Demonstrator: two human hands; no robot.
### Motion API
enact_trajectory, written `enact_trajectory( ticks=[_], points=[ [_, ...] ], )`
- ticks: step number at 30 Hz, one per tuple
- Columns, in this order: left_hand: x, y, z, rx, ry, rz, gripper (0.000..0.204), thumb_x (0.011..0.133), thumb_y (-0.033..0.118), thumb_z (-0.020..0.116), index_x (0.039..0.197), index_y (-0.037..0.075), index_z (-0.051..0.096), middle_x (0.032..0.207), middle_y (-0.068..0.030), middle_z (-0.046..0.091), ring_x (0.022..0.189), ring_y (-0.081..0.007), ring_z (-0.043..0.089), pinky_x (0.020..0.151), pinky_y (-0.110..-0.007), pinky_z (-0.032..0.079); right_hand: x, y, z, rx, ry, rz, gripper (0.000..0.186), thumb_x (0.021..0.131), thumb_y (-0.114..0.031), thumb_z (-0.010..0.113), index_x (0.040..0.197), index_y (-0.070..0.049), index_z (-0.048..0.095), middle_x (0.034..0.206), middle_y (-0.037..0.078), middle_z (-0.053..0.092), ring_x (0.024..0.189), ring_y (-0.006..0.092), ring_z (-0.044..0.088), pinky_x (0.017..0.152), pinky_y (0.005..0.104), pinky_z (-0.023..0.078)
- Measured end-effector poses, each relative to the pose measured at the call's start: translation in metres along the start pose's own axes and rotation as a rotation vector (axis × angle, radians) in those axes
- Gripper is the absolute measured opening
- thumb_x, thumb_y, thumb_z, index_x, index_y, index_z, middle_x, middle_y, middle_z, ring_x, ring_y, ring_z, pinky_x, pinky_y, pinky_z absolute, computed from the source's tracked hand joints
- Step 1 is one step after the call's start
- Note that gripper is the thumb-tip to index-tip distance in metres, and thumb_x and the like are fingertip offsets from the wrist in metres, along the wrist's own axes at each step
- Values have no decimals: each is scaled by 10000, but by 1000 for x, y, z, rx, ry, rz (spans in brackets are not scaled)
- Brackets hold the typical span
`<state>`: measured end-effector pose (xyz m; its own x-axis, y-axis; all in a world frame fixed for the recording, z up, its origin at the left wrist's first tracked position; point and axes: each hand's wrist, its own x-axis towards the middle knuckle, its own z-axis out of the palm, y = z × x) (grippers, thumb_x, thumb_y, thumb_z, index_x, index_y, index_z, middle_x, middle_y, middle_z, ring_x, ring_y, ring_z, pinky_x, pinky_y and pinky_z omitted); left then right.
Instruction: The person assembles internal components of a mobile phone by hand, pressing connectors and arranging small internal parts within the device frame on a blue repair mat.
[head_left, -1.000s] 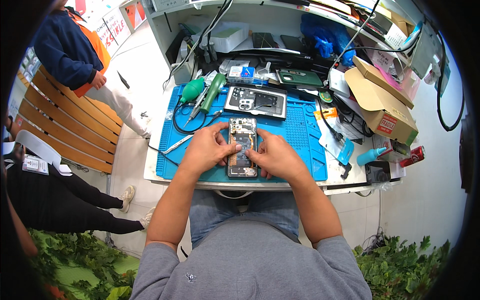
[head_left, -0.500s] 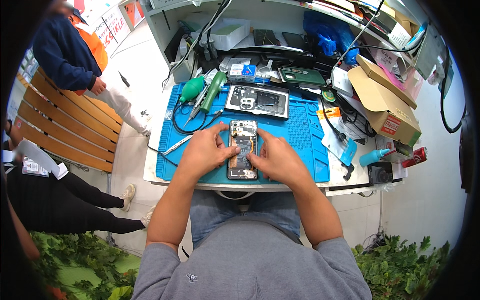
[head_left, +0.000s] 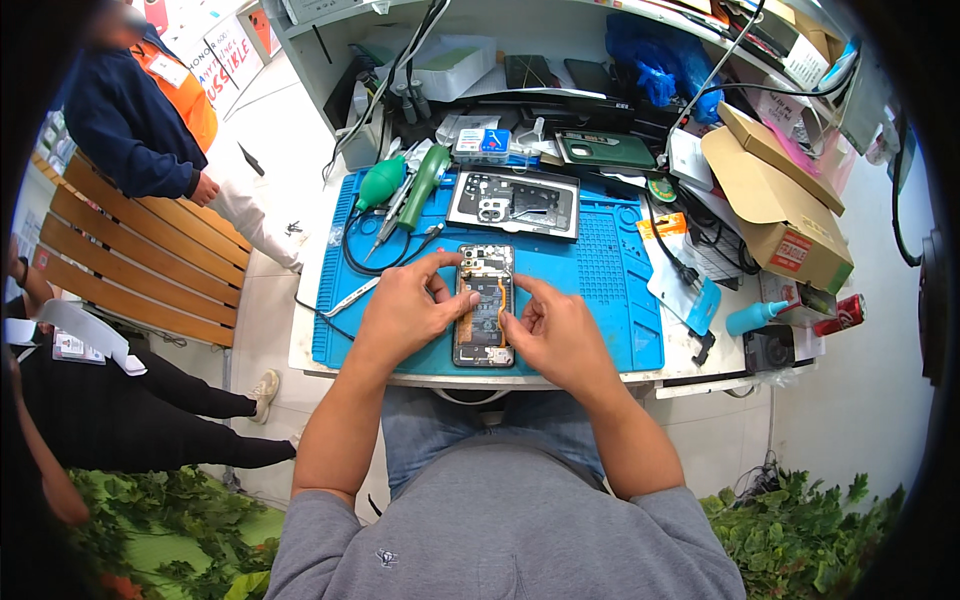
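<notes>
A smartphone (head_left: 486,320) with its back off lies on the blue work mat (head_left: 590,335), its circuit parts and an orange ribbon cable showing. My left hand (head_left: 412,308) grips its left side, with the index finger by the upper left corner and the thumb on the inner parts. On the opposite side my right hand (head_left: 562,330) has its index finger at the upper right edge and its thumb lower down on the right edge. Just beyond the phone sits a shallow tray (head_left: 513,204) holding a phone-shaped part. White tweezers (head_left: 352,297) rest left of my left hand.
A green blower bulb (head_left: 382,182) and a green-handled screwdriver (head_left: 428,185) lie at the mat's far left. Cardboard boxes (head_left: 770,195), a cable, a blue bottle (head_left: 755,317) and a red can (head_left: 840,315) crowd the right. Two people are at the left.
The whole view has shifted slightly. Both hands keep their hold on the phone, with only small finger movement. The person in the dark jacket has moved a little.
</notes>
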<state>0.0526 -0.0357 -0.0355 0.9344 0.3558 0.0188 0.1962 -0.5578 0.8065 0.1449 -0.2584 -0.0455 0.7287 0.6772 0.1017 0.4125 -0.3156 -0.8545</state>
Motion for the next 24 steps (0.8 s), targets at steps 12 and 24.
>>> enact_trajectory(
  ticks=[12,24],
  points=[
    [18,1,11,79,141,78,280,931,155,912,1148,-2,831,786,-18,732,640,-50,597,590,-245,484,-5,4,6,76,60,-21,283,950,-113,803,1186,44,810,735,171,746,606,290,736,598,421,583],
    [19,-12,6,-100,66,-9,204,997,51,807,1173,-48,783,836,-31,752,643,-56,677,558,-227,521,-4,5,5,99,59,-26,274,953,-114,809,1165,59,809,703,163,735,578,285,728,571,412,567]
  ],
)
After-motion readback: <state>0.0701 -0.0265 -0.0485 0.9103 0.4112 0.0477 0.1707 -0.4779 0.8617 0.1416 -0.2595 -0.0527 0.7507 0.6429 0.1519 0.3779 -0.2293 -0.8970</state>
